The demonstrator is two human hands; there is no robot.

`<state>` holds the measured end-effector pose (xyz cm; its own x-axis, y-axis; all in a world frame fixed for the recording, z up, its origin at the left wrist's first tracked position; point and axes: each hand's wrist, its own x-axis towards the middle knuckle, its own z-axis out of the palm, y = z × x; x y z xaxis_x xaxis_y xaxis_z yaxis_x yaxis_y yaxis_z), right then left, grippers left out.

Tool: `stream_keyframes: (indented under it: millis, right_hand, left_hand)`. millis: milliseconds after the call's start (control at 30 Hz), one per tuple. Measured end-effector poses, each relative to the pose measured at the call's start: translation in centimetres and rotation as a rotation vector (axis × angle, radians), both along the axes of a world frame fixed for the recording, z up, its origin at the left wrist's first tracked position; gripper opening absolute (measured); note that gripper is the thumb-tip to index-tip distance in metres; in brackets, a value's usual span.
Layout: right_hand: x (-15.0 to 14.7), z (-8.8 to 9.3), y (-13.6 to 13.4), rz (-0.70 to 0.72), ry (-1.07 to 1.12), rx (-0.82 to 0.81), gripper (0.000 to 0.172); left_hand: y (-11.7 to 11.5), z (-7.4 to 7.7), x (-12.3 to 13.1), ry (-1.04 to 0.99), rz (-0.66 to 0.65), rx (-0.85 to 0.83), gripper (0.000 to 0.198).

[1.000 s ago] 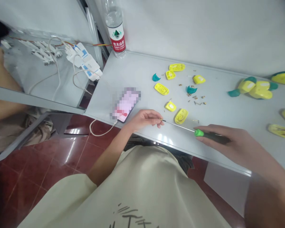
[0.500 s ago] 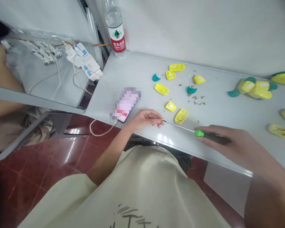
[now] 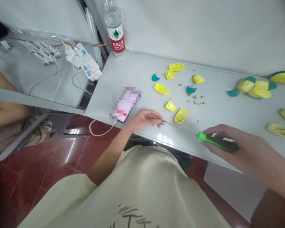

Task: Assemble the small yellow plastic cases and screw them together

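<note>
Grips screwdriver (image 3: 201,136) in right hand (image 3: 247,147); pinches small brassy part (image 3: 161,119) at screwdriver's tip in left hand (image 3: 146,121), near front edge of bench (image 3: 144,132).

One screwdriver (image 3: 201,136), one phone (image 3: 127,104), one bottle (image 3: 116,35)

Green-handled screwdriver (image 3: 217,142) in right hand (image 3: 247,148)

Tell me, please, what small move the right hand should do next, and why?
I would perhaps close the right hand a little more around the screwdriver. A gap seems to show between hand and handle, while the tip is right at the left hand's fingertips, which pinch a small brass-coloured piece; a slip could touch bare skin.
</note>
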<state>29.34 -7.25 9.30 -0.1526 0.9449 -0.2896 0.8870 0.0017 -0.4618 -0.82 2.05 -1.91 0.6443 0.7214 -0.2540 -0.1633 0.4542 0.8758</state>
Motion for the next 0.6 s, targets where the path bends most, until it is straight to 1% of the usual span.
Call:
stream_keyframes:
  millis: [67, 167, 333, 433, 600]
  right_hand:
    - [0.0, 0.2, -0.2, 0.027, -0.014, 0.051, 0.031]
    - [0.1, 0.3, -0.3, 0.063, -0.035, 0.066, 0.027]
    - [-0.1, 0.4, -0.2, 0.053, -0.02, 0.099, 0.033]
    - [-0.3, 0.6, -0.1, 0.088, -0.007, 0.162, 0.027]
    - [-0.6, 1.1, -0.1, 0.118, -0.009, 0.217, 0.023]
  left_hand:
    - [0.0, 0.0, 0.0, 0.001, 0.006, -0.001, 0.03]
    - [0.0, 0.1, 0.0, -0.004, 0.005, 0.001, 0.029]
    - [0.0, 0.0, 0.0, -0.024, 0.004, 0.014, 0.024]
    - [0.0, -0.2, -0.1, -0.023, 0.001, 0.013, 0.026]
    - [0.1, -0.1, -0.1, -0.008, -0.015, 0.007, 0.029]
